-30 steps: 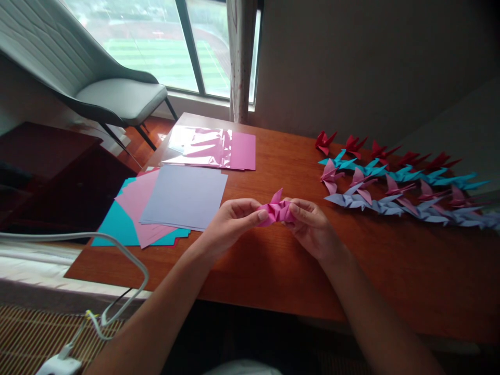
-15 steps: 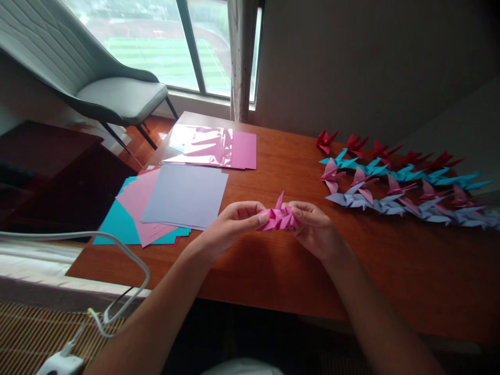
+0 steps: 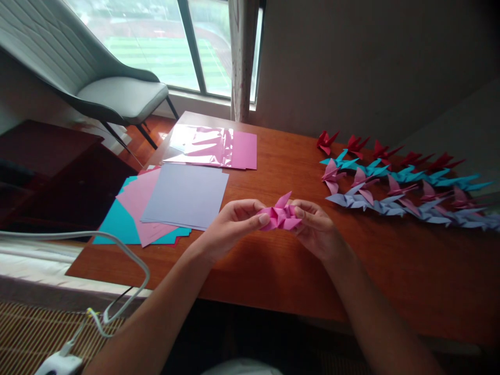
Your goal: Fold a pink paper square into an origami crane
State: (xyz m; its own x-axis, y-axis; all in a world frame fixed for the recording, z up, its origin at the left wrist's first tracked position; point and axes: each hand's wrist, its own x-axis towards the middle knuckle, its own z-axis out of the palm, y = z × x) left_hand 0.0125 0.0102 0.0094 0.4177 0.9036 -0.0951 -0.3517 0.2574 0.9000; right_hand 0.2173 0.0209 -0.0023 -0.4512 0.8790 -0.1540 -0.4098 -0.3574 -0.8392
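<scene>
A small pink folded paper figure (image 3: 282,215) hangs between both my hands above the wooden table (image 3: 273,271). My left hand (image 3: 230,226) pinches its left end with thumb and fingers closed. My right hand (image 3: 317,229) grips its right end, fingers curled round it. One pointed flap sticks up at the top of the figure. To the left lies a stack of flat paper sheets (image 3: 172,200), lilac on top of pink and teal.
Rows of finished paper cranes (image 3: 394,177) in red, teal, pink and lilac lie at the right. A pink sheet pack in clear wrap (image 3: 214,148) lies at the back. A grey chair (image 3: 97,88) stands by the window. A white cable (image 3: 117,260) loops at the lower left.
The pink figure has turned a little in my fingers, its pointed flap now leaning to the right, and a lower flap shows. Both hands have stayed in about the same place.
</scene>
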